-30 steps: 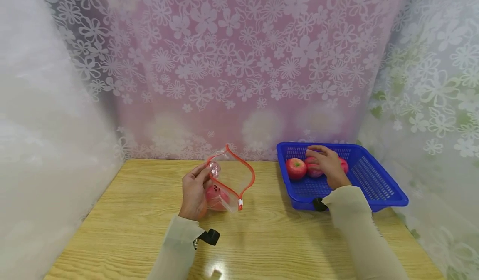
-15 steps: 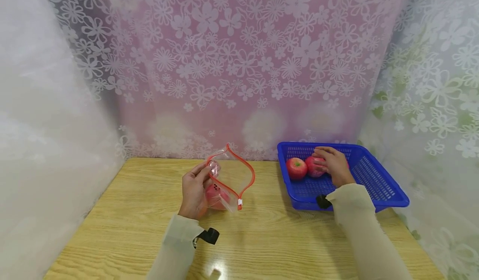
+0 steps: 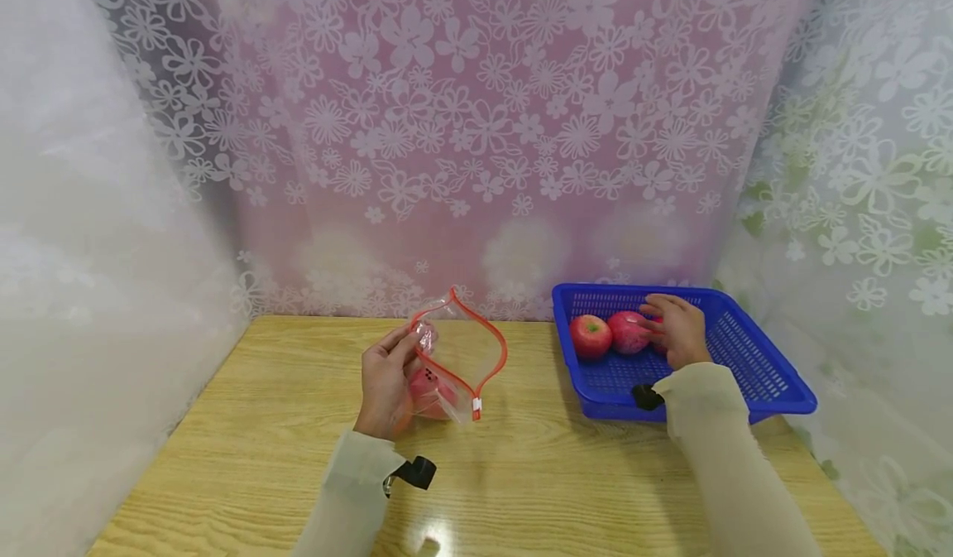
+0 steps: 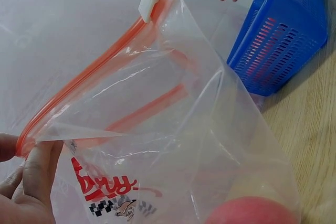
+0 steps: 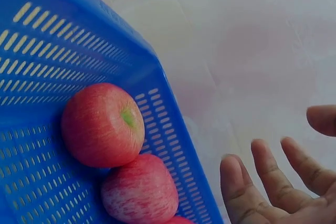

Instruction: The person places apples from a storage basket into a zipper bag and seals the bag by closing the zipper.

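Flower-patterned curtains [image 3: 476,127] are hanging around three sides of a wooden table [image 3: 246,449], pink behind it, white on one side and green-tinted on the other. The table's pale grain is catching a small glare near its front edge.

A blue basket [image 3: 752,367] is sitting at the table's right rear corner, holding apples [image 3: 591,335], with at least three lying side by side in the right wrist view. The right hand [image 3: 681,329] is reaching into the basket, with its fingers loosely spread beside the middle apple; whether they are touching a fruit I cannot tell.

A clear zip bag [image 3: 454,358] with an orange seal is standing open near the table's middle, left of the basket, with one apple [image 4: 252,212] already lying in its bottom. The left hand [image 3: 385,379] is pinching the bag's near rim between thumb and fingers, holding the mouth wide.
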Motion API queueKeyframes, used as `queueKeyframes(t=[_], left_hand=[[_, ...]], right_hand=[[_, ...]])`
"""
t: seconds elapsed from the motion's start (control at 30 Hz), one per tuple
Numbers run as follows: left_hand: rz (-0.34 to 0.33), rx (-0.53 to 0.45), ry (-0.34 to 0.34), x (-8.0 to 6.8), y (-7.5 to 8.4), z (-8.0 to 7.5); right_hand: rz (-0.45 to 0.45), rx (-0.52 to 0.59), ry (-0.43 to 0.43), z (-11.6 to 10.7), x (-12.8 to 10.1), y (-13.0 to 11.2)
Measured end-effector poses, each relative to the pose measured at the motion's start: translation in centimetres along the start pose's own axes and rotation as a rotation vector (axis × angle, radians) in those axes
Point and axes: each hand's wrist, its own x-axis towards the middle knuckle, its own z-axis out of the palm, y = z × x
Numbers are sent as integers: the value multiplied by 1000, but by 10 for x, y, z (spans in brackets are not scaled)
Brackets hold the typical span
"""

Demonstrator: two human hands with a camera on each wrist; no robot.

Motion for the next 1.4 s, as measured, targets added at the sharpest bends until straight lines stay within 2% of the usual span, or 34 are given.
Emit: queueKeyframes(t=[0.47, 0.73, 1.07, 1.4], left_hand=[[0, -8, 3, 2, -1, 1], [6, 4, 10, 3, -3, 1], [17, 21, -2, 3, -4, 0], [2, 25, 6, 4, -4, -1]], right_hand=[[117, 198, 138, -20, 20, 4], [186, 239, 168, -30, 28, 5], [63, 167, 380, -36, 38, 14], [91, 121, 498, -48, 48, 22]])
